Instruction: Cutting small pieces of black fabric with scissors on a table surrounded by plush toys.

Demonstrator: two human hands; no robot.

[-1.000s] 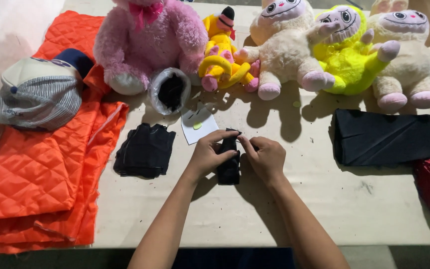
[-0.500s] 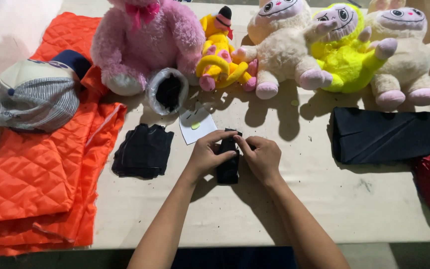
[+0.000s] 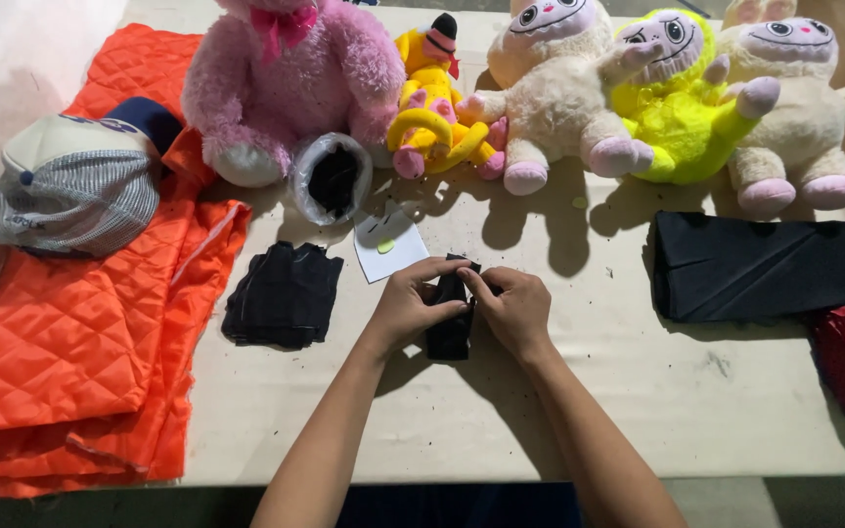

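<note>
Mid-table, right of the stacked black fabric squares (image 3: 284, 294), the left hand (image 3: 411, 305) and right hand (image 3: 512, 308) both pinch a small black fabric piece (image 3: 450, 328), seemingly light and limp, best held by its edges.

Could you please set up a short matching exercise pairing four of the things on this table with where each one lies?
Things:
1. striped cap
2. stack of black fabric pieces
3. folded dark cloth
4. small black fabric piece

Places:
A. right side of the table, below the cream plush toys
B. between both hands, at the centre
C. on the orange quilted fabric, far left
D. just right of the orange quilted fabric's edge, left of the hands

Pairs: 1-C, 2-D, 3-A, 4-B
</note>
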